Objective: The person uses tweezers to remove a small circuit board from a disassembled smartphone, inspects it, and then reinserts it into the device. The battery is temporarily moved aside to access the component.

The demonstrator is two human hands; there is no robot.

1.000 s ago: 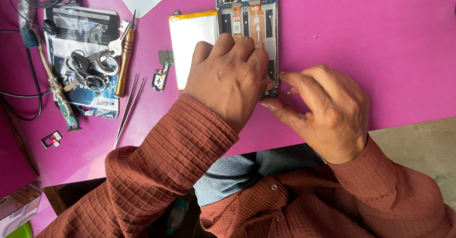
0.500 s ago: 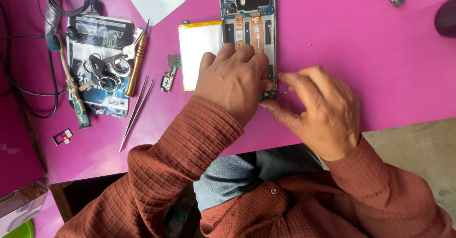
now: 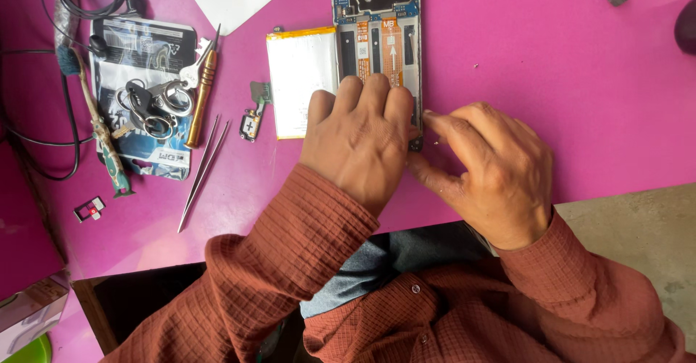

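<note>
Head view, left hand (image 3: 360,142) pressing opened phone (image 3: 377,37), right hand (image 3: 493,171) pinching its edge

Looks like a small phone repair bench, probably a stall or little shop rather than a home, though the view is too tight to be sure. A bright pink table top (image 3: 551,80) is littered with repair stuff: an opened phone (image 3: 377,30) showing its circuit board, a loose battery (image 3: 301,80), tweezers (image 3: 203,171), a wooden-handled screwdriver (image 3: 201,98), scissors (image 3: 148,106), tiny spare parts (image 3: 250,120) and black cables (image 3: 43,117). Bare concrete floor (image 3: 638,225) beside it.
</note>
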